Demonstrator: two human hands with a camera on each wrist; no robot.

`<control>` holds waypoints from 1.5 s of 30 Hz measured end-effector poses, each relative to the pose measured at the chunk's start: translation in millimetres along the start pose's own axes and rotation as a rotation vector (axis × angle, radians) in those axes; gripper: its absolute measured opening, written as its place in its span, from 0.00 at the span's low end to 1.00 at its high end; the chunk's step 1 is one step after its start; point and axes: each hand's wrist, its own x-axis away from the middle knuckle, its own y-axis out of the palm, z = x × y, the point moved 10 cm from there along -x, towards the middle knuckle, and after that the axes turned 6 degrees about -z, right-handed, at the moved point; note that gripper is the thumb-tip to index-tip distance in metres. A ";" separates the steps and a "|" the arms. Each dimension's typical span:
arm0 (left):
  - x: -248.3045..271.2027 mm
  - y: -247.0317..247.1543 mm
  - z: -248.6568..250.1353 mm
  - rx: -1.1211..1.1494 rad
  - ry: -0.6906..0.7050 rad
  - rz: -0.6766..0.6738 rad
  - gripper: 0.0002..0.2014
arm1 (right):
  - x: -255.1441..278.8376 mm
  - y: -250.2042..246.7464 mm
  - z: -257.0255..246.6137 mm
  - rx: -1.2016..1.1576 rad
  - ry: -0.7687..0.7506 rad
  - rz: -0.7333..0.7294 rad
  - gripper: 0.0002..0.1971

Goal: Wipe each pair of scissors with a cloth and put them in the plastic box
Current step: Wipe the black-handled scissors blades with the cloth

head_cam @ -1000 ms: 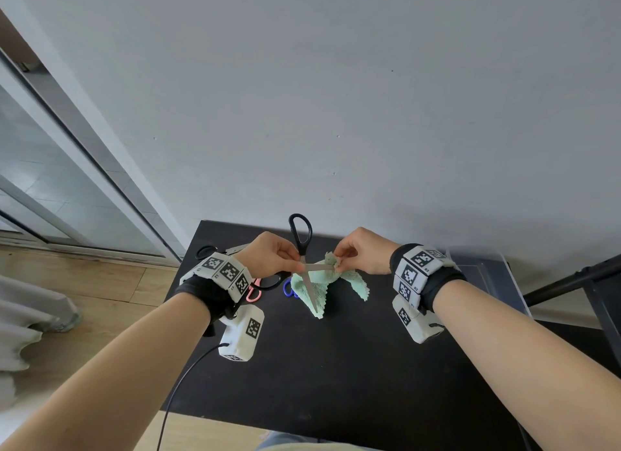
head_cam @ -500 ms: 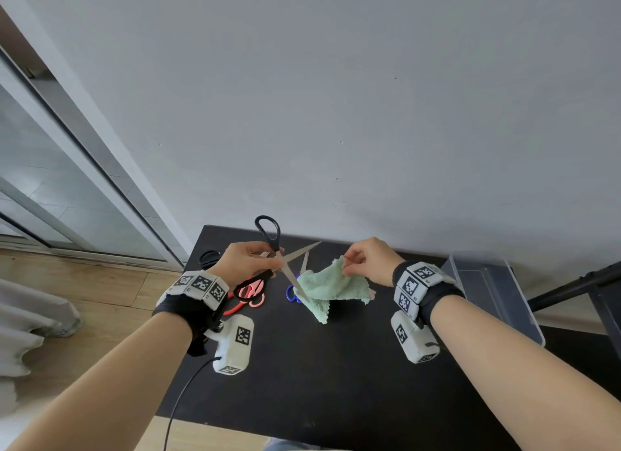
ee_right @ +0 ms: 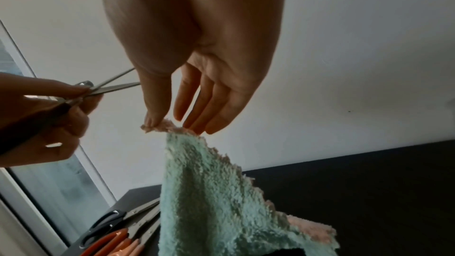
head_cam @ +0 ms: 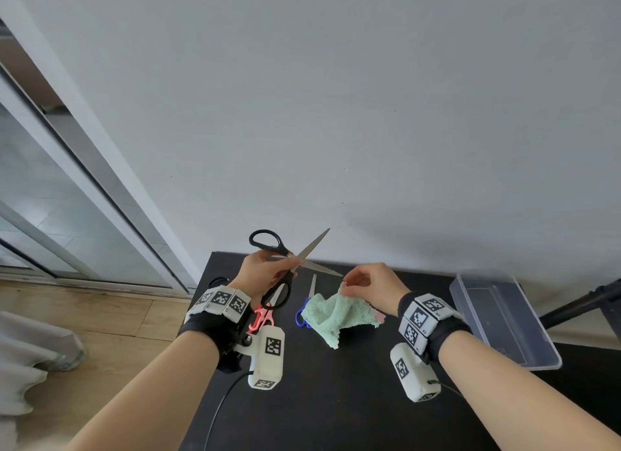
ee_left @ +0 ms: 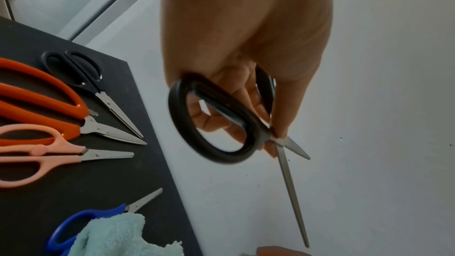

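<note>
My left hand (head_cam: pixel 268 272) grips black-handled scissors (head_cam: pixel 285 255) near the pivot, raised over the table's far left, blades spread and pointing right. In the left wrist view the fingers pass through one handle loop of the black scissors (ee_left: pixel 216 124). My right hand (head_cam: pixel 363 282) pinches the top corner of a mint-green cloth (head_cam: pixel 336 312), which hangs down onto the table just right of the blade tips. Thumb and fingertips (ee_right: pixel 152 122) hold the cloth (ee_right: pixel 209 192) edge. A clear plastic box (head_cam: pixel 504 319) lies at the table's right; nothing shows inside it.
Several other scissors lie at the black table's (head_cam: pixel 336 400) far left: small black (ee_left: pixel 81 73), orange (ee_left: pixel 49 104), pink (ee_left: pixel 44 155), and blue (ee_left: pixel 81 223) partly under the cloth. A white wall stands right behind the table. A dark stand (head_cam: pixel 584 302) is at the right.
The cloth has come off the blade. My left hand lifted the black scissors up and left, blades now swung to point right. My right hand keeps the cloth, hanging lower.
</note>
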 end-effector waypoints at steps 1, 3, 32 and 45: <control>-1.3 1.6 0.4 0.011 0.000 0.001 0.11 | 2.5 -0.9 -0.5 -0.024 0.003 0.020 0.09; -4.0 4.5 0.9 0.014 -0.001 0.010 0.10 | 6.9 -0.5 -2.4 -0.046 -0.003 0.039 0.07; 3.5 85.0 -10.9 0.145 -0.149 -0.272 0.32 | 34.0 18.7 -22.1 -0.679 -0.001 0.130 0.12; 4.0 44.8 -2.7 0.190 -0.039 -0.116 0.05 | 50.6 2.6 -9.0 -0.620 0.024 0.132 0.10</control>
